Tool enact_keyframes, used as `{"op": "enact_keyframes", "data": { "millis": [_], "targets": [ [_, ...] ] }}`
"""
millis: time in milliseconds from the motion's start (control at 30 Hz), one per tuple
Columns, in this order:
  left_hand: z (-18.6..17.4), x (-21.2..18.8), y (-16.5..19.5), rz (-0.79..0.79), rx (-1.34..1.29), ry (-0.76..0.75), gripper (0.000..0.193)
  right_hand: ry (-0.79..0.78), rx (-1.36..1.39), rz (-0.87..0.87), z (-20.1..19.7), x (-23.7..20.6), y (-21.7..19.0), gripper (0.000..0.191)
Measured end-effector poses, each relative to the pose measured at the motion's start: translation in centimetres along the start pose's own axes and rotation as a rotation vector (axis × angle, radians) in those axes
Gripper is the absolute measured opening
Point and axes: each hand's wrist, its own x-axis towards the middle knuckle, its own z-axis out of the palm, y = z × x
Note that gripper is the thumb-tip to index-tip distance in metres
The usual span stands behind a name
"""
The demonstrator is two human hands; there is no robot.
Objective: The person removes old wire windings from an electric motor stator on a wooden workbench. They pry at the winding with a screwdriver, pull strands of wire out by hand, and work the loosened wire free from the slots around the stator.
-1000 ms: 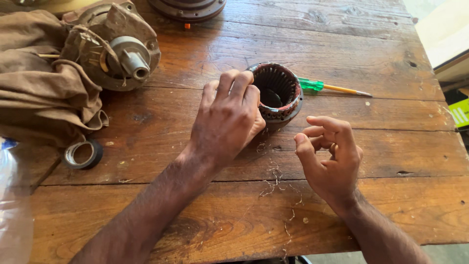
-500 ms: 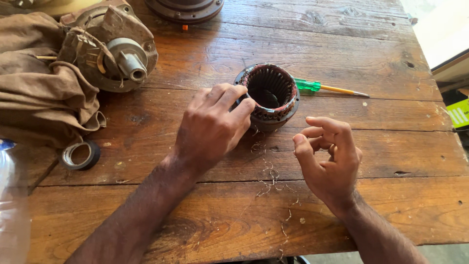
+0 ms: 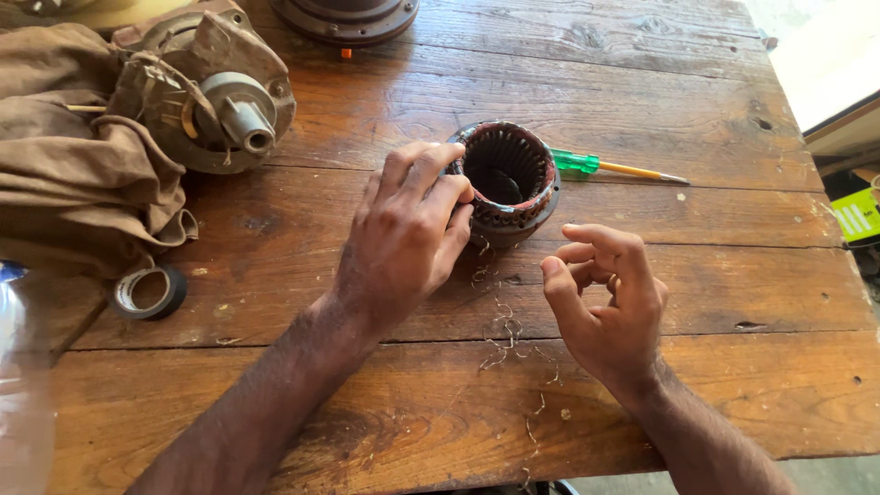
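A round motor stator (image 3: pixel 511 179), dark and hollow with slotted inner walls, stands upright on the wooden table (image 3: pixel 642 82). My left hand (image 3: pixel 408 229) grips its left rim, fingers curled over the edge. My right hand (image 3: pixel 605 302) hovers just right of and below the stator, fingers half curled and apart, holding nothing I can see. Thin bits of copper wire (image 3: pixel 500 335) lie scattered on the wood between my hands.
A green-handled screwdriver (image 3: pixel 610 168) lies behind the stator. A grimy motor end housing (image 3: pixel 215 92) rests on brown cloth (image 3: pixel 64 183) at the left. A roll of black tape (image 3: pixel 147 291) sits near the left edge. Another round metal part (image 3: pixel 344 16) is at the top.
My left hand has slid left and back off the stator's top, so its opening shows fully. My right hand has barely moved.
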Motion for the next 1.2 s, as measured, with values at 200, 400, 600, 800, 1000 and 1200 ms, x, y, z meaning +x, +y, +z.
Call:
{"op": "enact_keyframes", "data": {
  "millis": [200,400,600,800,1000,1200],
  "targets": [
    [-0.36,0.43,0.07,-0.055,-0.134,-0.019,0.016,-0.014,-0.014,0.005,0.15,-0.04,-0.07,0.036],
    [-0.28,0.50,0.04,-0.088,-0.204,-0.028,0.018,-0.030,-0.008,0.001,0.11,-0.03,-0.05,0.036],
    [0.00,0.31,0.06,-0.091,-0.232,0.007,0.017,-0.040,-0.020,0.005,0.34,-0.06,0.10,0.035],
    [0.37,0.34,-0.33,-0.091,-0.286,0.002,0.015,-0.060,-0.030,0.003,0.59,0.08,0.52,0.033],
    [0.30,0.06,0.06,-0.147,-0.282,0.021,0.014,-0.059,-0.036,-0.001,0.45,0.12,0.44,0.034],
    [0.25,0.24,0.50,-0.152,-0.220,0.048,0.014,-0.026,-0.007,0.022,0.28,0.13,-0.19,0.034]
  ]
}}
